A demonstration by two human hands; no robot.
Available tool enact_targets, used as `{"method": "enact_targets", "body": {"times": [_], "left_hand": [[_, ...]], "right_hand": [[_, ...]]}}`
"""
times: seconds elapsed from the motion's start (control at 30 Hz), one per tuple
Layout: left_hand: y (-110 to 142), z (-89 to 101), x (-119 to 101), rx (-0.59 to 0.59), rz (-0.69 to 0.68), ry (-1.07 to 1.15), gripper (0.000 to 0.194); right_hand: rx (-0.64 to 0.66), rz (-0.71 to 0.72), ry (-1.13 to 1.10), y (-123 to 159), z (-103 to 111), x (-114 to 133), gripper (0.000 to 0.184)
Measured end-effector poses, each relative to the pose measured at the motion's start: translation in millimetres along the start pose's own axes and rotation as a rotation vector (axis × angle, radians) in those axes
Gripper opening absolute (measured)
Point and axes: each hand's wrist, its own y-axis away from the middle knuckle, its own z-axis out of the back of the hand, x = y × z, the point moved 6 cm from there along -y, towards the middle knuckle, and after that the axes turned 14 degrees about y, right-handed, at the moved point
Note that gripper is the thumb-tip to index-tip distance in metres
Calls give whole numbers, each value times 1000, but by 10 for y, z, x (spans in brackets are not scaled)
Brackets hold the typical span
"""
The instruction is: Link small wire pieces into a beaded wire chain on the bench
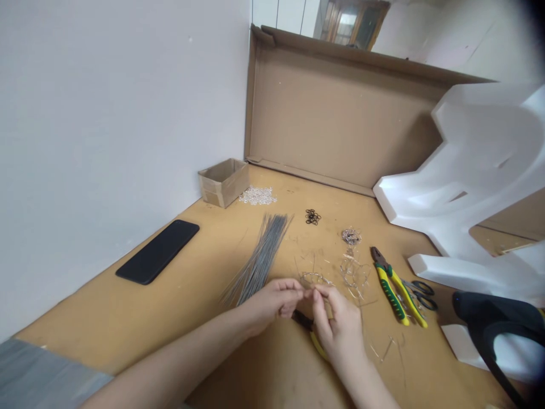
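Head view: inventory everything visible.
Phone: 1, black, left
Small box: 1, brown, by wall
Bits: many, clear, by small box
Wires: many, grey, centre
Rings: several, black, centre
Wire loops: several, silver, right
Pliers: 1, yellow/green, right
Scissors: 1, black handles, right
Tool: 1, black/yellow, by hands
Foam: uncounted, white, right
Cardboard tray: 1, brown, back
Dark object: 1, black, lower right
Table: 1, tan, beneath
Wall: 1, pale, left
Wooden frame: 1, brown, top
Hands: 2, bare, centre
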Motion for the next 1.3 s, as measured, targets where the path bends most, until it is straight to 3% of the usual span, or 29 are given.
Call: {"method": "enact_targets", "body": {"times": [0.1, 0.23, 0.43, 0.57, 0.73, 1.3], "left_hand": [[-14, 73, -51, -42, 47, 324, 14], [-23, 109, -168, -66, -14, 585, 24], [14, -7, -271, 170, -30, 769, 54], [41, -50, -291, 274, -34, 804, 64], [69, -110, -304, 324, -20, 784, 66], [85, -142, -293, 346, -41, 730, 68]], "right_hand": [[-39, 52, 56, -9, 30, -12, 14], [-41, 124, 87, -19, 6, 44, 14], [-42, 199, 148, -4, -37, 105, 18], [-45, 207, 207, 2, -43, 104, 19], [-64, 208, 318, -6, -16, 129, 18], [-5, 263, 402, -4, -31, 227, 24]]}}
